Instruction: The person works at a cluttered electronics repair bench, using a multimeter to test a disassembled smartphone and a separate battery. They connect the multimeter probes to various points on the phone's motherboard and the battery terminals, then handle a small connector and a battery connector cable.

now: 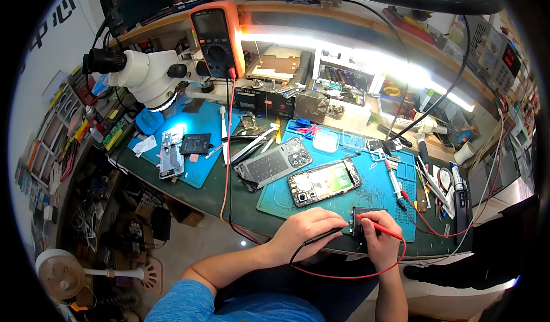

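Across my bench (pixel 183 193), a flat grey cover (pixel 268 166) lies beside the opened phone (pixel 321 183), its metal innards bare: opening looks done, closing not. My left hand (pixel 312 227) pinches a slim black probe (pixel 325 235). By the near edge of the blue mat (pixel 378 191) sits a small black part (pixel 357 227), seemingly mid-test; my right hand (pixel 380 239) clamps a glossy red plastic probe (pixel 388 230). Whether either tip touches, I cannot tell.

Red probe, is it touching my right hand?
Touching. The head view shows the red probe gripped in the right hand, its rear end sticking out.
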Tool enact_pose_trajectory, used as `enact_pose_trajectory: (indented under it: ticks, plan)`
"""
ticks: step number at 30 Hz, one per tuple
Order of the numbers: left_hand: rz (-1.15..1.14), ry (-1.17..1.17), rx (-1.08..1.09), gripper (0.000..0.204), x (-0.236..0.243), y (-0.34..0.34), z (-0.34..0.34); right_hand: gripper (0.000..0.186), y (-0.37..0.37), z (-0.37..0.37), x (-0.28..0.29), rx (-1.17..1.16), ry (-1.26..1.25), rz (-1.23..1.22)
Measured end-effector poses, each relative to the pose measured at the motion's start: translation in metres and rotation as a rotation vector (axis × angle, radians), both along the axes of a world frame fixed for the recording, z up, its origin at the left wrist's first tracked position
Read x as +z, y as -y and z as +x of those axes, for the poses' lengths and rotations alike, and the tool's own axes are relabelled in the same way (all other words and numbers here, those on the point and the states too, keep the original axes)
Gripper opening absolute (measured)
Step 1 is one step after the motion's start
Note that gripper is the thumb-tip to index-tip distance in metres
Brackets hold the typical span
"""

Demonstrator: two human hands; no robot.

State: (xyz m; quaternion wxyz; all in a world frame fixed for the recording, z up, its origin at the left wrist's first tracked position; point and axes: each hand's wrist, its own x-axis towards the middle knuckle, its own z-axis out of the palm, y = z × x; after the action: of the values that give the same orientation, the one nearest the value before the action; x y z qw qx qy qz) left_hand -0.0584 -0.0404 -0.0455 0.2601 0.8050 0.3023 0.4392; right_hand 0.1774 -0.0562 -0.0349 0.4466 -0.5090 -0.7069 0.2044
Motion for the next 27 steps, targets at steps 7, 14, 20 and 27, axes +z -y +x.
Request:
enact_pose_trajectory:
  ticks: [7, 14, 20, 27]
  plan:
    - [0.000, 0.001, -0.006, 0.028, 0.0011, 0.0010, 0.0005, 0.012, 0.0020, 0.0000, 0.0015, -0.002, 0.002, 0.017]
    - [0.008, -0.008, -0.011, 0.029, 0.0034, -0.0025, -0.0012, 0.010, -0.0039, -0.0008, 0.0016, 0.015, 0.011, 0.051]
    - [-0.008, -0.017, 0.000, 0.029, 0.0046, -0.0014, 0.0014, 0.013, -0.0019, 0.0014, -0.0009, 0.020, -0.007, 0.026]
    - [-0.003, -0.033, -0.002, 0.029, 0.0045, -0.0017, 0.0013, 0.013, -0.0017, 0.0012, -0.0003, 0.020, 0.004, 0.036]
